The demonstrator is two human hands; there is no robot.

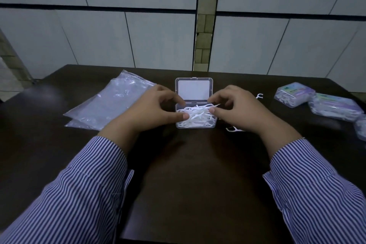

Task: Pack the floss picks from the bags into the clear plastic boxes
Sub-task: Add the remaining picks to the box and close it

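A dark brown worktop [188, 164] fills the lower frame. At centre, a clear plastic box [195, 103] holds white floss picks [195, 117]. Left of centre lie clear, glossy bags [107, 105]. At the right edge, closed clear boxes [294, 94] show pastel purple and green labels. Both sleeves [79, 194] at the bottom carry narrow blue and white stripes. Pale grey wall panels [138, 31] with dark seams fill the upper frame, split by a beige tiled strip [204, 25]
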